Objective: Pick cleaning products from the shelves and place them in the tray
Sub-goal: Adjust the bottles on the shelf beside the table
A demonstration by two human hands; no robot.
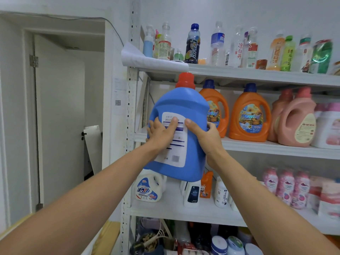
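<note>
**Head view.** A blue detergent jug (pixel 181 105) with a red cap (pixel 185 80) occupied the centre of the frame. It was held upright, with a slight lean, in front of the shelving unit (pixel 276 146) and clear of every shelf board.

- **Grip.** Both hands grasped the jug from opposite flanks. The left hand (pixel 161 134) lay at centre left, its thumb on the white back label (pixel 177 150) and its fingers wrapped toward the jug's left side. The right hand (pixel 207 138) lay at centre right, thumb on the front face and fingers curled round the right side. A two-handed clasp low on the body probably suited a large and presumably heavy container, and kept the cap uppermost.
- **Shelf stock.** Two orange jugs (pixel 250 115) and the pink jugs (pixel 296 120) stood in a row on the middle shelf to the right, labels outward. The gap at that shelf's left end, behind the lifted jug, was probably its origin.
- **Surroundings.** Drink bottles (pixel 193 45) lined the top shelf at upper right. Smaller detergent bottles (pixel 147 190) stood on the shelf below the jug. A white door (pixel 60 116) filled the left of the frame.
- **Tray.** The tray was not in view, so placement had not yet been made.
</note>
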